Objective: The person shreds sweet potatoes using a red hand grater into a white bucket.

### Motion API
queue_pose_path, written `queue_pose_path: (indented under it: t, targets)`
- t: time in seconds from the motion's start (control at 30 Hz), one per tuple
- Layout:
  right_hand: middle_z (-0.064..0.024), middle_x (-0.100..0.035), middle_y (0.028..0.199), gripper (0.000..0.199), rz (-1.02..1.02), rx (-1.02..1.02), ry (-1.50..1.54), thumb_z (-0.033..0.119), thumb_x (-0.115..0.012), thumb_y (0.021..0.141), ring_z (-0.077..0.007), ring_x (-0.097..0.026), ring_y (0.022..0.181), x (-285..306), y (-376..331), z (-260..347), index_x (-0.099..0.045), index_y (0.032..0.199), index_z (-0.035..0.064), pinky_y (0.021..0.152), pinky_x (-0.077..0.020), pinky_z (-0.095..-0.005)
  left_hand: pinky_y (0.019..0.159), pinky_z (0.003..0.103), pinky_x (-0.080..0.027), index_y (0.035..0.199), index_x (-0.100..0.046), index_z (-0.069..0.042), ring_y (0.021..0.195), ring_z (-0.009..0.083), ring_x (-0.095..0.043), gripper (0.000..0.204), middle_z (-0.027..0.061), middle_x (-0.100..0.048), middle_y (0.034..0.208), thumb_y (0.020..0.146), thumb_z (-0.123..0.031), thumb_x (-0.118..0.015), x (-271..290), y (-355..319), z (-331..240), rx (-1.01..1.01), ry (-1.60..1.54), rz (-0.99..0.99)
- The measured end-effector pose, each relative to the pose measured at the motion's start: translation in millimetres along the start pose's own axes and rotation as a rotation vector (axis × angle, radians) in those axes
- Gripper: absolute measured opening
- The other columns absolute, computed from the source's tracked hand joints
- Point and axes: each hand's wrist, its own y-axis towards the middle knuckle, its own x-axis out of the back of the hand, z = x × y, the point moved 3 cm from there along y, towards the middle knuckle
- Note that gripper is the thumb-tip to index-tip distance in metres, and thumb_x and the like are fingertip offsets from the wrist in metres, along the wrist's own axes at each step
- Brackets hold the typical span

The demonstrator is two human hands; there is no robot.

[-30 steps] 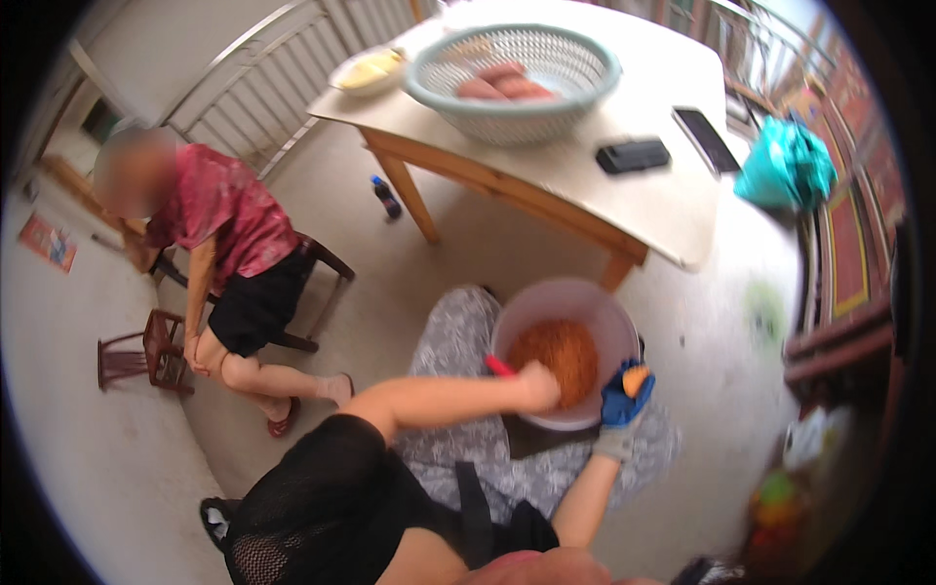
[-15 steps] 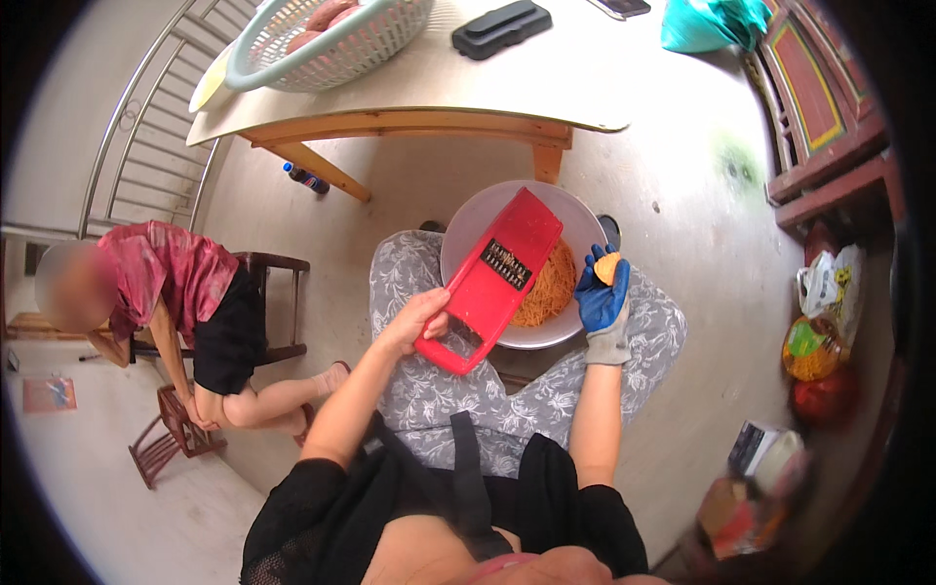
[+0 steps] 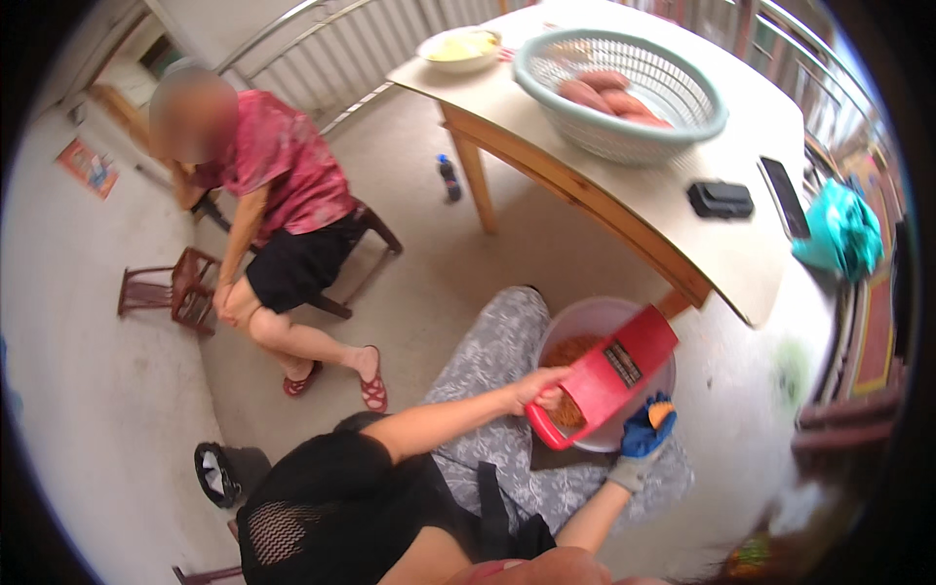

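Note:
My bare left hand (image 3: 539, 388) grips the handle end of a red grater (image 3: 603, 388), which slants across a large pale bowl (image 3: 597, 309). Its dark blade insert faces up. Orange shreds (image 3: 573, 348) lie in the bowl, partly hidden beneath the grater. At the bowl's near right edge, my right hand (image 3: 642, 439) wears a blue and grey glove. It holds a small orange piece of sweet potato (image 3: 662, 413), apart from the grater. The bowl sits between my knees, over patterned grey cloth (image 3: 487, 351).
Ahead stands a table (image 3: 673, 205) with a basket (image 3: 624, 146) of reddish sweet potatoes (image 3: 609, 96), a plate (image 3: 458, 63), a black case (image 3: 721, 200) and a phone (image 3: 783, 198). A teal bag (image 3: 840, 234) is at right. A person (image 3: 283, 185) sits left; a bottle (image 3: 448, 178) stands on the floor.
The view has swung left and up, showing more of the table and the seated person. Both hands keep their holds on the grater and the orange piece.

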Motion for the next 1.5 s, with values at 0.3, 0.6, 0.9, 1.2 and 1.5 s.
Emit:
queue_pose_path:
  t: [0.3,0.6,0.9,1.2,1.5]
  targets:
    - [-0.0125,-0.039,0.142,0.058,-0.052,0.061,-0.239,0.041,-0.043,0.098,-0.0139,-0.051,0.103,-36,-14,17,-0.032,0.142,0.0043,0.083,-0.0417,-0.0234,0.040,0.022,-0.026,0.091,-0.055,-0.014,0.039,0.0052,-0.032,0.030,-0.0067,-0.034,0.050,0.097,-0.042,-0.046,-3,33,34,-0.148,0.078,-0.052]
    - [-0.0137,-0.041,0.140,0.057,-0.070,0.092,-0.304,0.040,-0.046,0.098,-0.0162,-0.051,0.106,-18,-7,11,-0.033,0.140,0.0031,0.081,-0.0431,-0.0262,0.069,0.031,-0.052,0.119,-0.049,0.001,0.071,0.0187,-0.062,0.045,0.0118,-0.061,0.082,0.099,-0.039,-0.039,5,50,47,-0.282,0.795,-0.295]
    - [-0.0166,-0.047,0.134,0.051,-0.094,0.203,-0.980,0.035,-0.049,0.097,-0.0213,-0.054,0.106,-87,-27,14,-0.040,0.137,0.0034,0.081,-0.0470,-0.0301,0.104,0.049,-0.032,0.146,-0.011,-0.004,0.123,0.0466,-0.039,0.092,0.0284,-0.032,0.139,0.082,-0.043,-0.063,-13,20,8,-0.451,1.447,-0.375]
    - [-0.0207,-0.053,0.122,0.042,0.145,0.573,-2.143,0.028,-0.054,0.091,-0.0369,-0.055,0.102,-127,-14,-10,-0.051,0.130,0.0105,0.086,-0.0439,-0.0450,0.106,0.047,-0.026,0.131,-0.037,-0.002,0.127,0.0367,-0.033,0.098,0.0184,-0.036,0.133,0.053,-0.038,-0.083,-19,-9,36,-0.947,1.706,0.028]
    - [-0.0266,-0.053,0.122,0.047,0.214,0.532,-1.934,0.025,-0.056,0.092,-0.0385,-0.054,0.108,-140,-20,-7,-0.049,0.129,-0.0012,0.093,-0.0428,-0.0452,0.106,0.047,-0.028,0.116,-0.047,-0.002,0.124,0.0358,-0.036,0.081,0.0158,-0.043,0.125,0.052,-0.041,-0.081,-10,-5,38,-1.086,1.632,0.075]
